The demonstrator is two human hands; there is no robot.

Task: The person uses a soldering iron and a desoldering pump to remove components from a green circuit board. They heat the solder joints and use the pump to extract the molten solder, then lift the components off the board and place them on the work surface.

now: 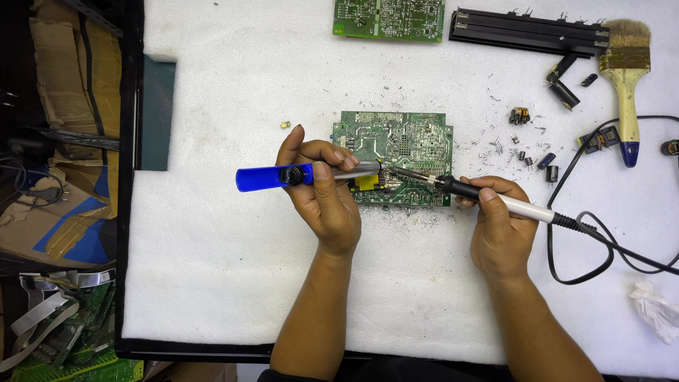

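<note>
Green circuit board (403,152) between hands (322,191)

We see a green circuit board (399,152) lying flat, solder side up, on the white pad, with a yellow part at its near edge. Over it we find a blue-and-silver desoldering pump (304,174) held level and a soldering iron (488,198), tips meeting near that edge.
</note>
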